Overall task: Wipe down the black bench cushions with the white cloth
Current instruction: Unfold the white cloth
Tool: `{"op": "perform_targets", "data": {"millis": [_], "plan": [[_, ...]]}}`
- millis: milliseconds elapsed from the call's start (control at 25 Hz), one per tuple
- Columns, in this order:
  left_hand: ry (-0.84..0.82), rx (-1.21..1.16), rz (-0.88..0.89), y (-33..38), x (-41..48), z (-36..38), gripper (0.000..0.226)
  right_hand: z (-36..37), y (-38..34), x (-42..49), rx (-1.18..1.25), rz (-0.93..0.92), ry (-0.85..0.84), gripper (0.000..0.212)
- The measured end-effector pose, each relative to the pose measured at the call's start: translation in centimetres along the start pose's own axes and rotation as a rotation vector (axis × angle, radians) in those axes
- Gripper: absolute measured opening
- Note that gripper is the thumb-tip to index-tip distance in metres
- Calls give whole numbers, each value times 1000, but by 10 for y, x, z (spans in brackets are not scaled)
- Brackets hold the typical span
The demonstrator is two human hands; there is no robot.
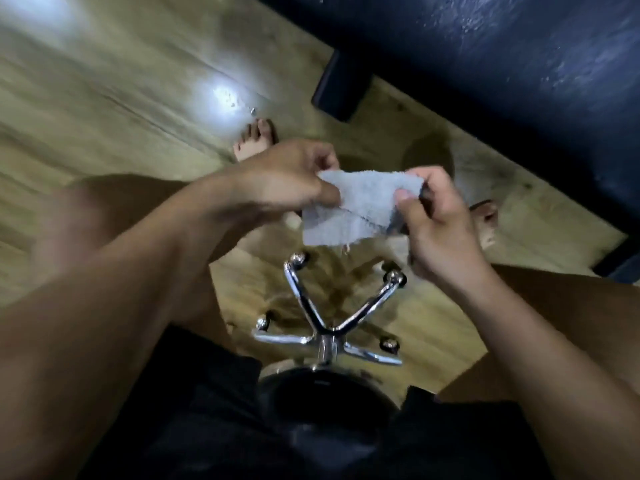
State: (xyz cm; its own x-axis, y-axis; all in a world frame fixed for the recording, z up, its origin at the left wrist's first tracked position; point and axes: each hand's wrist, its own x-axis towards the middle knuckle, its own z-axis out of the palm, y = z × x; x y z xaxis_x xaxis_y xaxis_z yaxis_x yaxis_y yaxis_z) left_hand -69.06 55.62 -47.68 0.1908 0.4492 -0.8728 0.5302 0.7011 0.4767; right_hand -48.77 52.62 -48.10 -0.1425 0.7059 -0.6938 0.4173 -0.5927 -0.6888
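Observation:
A small white cloth [360,206] hangs stretched between both hands, above the floor in the middle of the view. My left hand [287,178] pinches its left edge between thumb and fingers. My right hand [436,220] pinches its right edge with the thumb on top. The black bench cushion [502,64] runs across the upper right, shiny and dark, a good way beyond the hands. Neither hand touches the bench.
I sit on a black stool [322,393] with a chrome star base [325,323] on castors below the cloth. My bare feet [254,140] rest on the wooden floor [104,116]. A black bench leg [341,86] stands ahead, another at the right edge.

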Motion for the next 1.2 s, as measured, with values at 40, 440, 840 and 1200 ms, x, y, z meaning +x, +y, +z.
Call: {"op": "perform_targets", "data": {"millis": [40,440,840,1200], "plan": [[-36,132,21,10,11,-5,20,-3,3,14,7,-32,-22,6],[70,34,311,22,-20,35,26,-32,-6,-15,179,-357,29,37],[424,-26,586,7,-96,144,18,-13,20,-101,424,-52,174,39],[167,-161,716,-10,-114,154,38,-15,11,-123,760,-69,104,34]]}}
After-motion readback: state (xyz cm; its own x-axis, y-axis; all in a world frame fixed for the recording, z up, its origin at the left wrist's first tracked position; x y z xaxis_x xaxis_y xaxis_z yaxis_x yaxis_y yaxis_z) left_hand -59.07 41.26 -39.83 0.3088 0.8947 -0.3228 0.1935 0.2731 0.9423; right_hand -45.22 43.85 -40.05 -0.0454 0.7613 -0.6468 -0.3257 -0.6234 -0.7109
